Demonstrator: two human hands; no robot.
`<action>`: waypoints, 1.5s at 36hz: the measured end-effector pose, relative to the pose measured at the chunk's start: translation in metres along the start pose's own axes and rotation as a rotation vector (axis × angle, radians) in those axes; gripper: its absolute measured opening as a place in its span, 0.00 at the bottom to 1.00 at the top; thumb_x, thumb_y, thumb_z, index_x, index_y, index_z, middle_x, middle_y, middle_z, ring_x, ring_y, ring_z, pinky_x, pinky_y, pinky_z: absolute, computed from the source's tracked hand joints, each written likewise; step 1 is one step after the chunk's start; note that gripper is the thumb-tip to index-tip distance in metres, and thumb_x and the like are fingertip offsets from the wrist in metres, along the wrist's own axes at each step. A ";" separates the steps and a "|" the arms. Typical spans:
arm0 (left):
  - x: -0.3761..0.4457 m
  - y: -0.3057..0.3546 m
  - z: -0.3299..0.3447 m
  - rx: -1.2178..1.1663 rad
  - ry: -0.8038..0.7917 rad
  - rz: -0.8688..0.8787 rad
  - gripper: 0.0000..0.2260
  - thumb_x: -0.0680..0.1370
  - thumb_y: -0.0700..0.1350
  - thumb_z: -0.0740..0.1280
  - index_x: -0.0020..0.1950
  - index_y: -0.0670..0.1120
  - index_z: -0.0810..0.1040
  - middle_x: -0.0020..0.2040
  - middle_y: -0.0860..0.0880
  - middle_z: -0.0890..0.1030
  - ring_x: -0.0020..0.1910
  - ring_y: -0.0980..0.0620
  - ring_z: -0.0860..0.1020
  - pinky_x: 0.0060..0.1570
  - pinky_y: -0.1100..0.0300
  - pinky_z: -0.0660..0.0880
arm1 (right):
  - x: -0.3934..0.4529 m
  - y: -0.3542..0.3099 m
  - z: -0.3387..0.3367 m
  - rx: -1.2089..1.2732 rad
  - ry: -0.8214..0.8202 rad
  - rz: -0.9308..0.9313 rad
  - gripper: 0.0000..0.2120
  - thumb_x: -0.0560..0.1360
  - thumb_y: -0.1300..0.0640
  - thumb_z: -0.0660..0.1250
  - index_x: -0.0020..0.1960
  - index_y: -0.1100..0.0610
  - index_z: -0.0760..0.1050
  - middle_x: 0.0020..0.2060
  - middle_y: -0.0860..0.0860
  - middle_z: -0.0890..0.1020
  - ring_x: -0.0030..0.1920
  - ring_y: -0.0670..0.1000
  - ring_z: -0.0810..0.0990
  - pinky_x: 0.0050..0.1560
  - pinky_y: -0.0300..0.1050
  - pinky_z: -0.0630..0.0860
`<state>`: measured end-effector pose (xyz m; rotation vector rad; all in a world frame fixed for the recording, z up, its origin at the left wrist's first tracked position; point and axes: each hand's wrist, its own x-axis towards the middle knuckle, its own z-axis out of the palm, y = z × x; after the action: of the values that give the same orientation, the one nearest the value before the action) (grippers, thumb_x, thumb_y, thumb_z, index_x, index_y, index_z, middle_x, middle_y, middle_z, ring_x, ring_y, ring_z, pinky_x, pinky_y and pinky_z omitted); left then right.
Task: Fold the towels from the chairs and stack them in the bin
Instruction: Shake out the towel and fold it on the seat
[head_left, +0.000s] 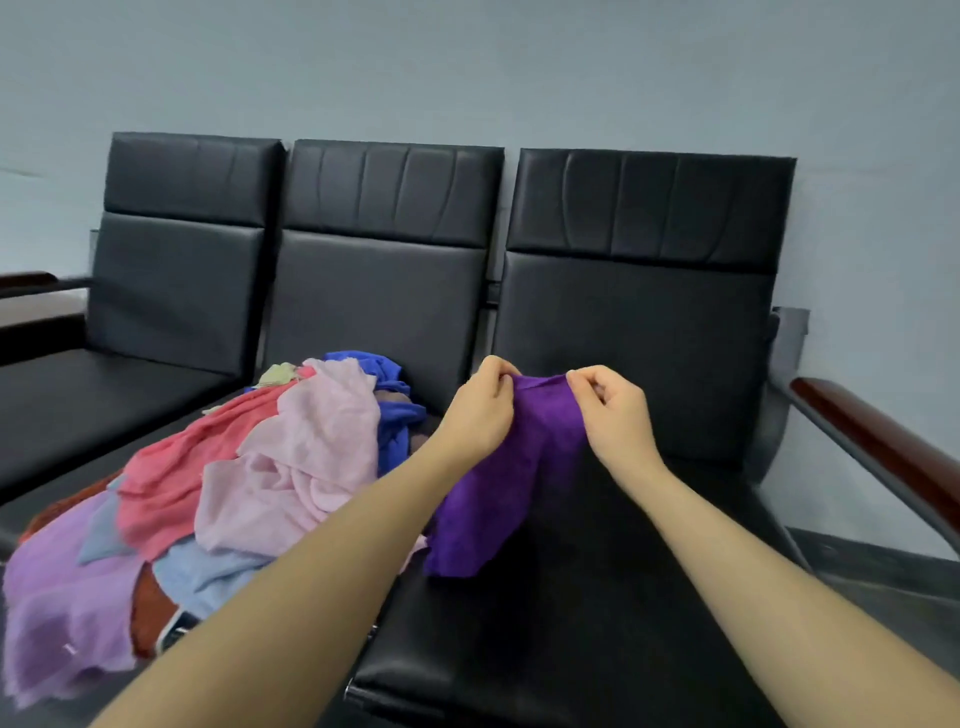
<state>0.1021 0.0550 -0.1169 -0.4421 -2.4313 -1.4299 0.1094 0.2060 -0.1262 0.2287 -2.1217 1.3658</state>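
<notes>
Here, black chairs (639, 332) against grey wall (467, 62)

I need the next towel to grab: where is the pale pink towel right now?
In the head view, the pale pink towel lies on top of the towel pile on the middle chair seat, left of the left hand and beside the red towel.
</notes>
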 end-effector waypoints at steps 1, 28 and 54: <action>0.000 0.007 0.004 0.000 -0.036 0.032 0.08 0.82 0.45 0.55 0.56 0.46 0.71 0.52 0.50 0.78 0.49 0.52 0.74 0.48 0.59 0.69 | 0.001 -0.002 -0.009 0.017 0.011 0.010 0.07 0.80 0.57 0.62 0.46 0.56 0.78 0.39 0.53 0.81 0.41 0.48 0.79 0.43 0.39 0.75; 0.016 0.075 0.015 0.429 0.254 0.288 0.12 0.82 0.45 0.56 0.56 0.44 0.78 0.52 0.46 0.76 0.52 0.44 0.74 0.53 0.52 0.68 | 0.008 -0.023 -0.096 -0.207 -0.096 -0.071 0.03 0.75 0.57 0.69 0.43 0.55 0.77 0.36 0.50 0.81 0.38 0.46 0.77 0.40 0.37 0.71; 0.018 0.015 -0.004 0.525 0.390 -0.033 0.14 0.78 0.34 0.55 0.55 0.42 0.78 0.54 0.45 0.75 0.48 0.43 0.76 0.42 0.52 0.71 | 0.008 0.025 -0.126 -0.569 0.396 0.311 0.08 0.80 0.63 0.59 0.52 0.59 0.77 0.52 0.57 0.74 0.42 0.54 0.72 0.42 0.46 0.69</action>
<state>0.0917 0.0606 -0.0956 0.0004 -2.3589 -0.7429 0.1407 0.3290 -0.1041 -0.5720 -2.1467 0.8118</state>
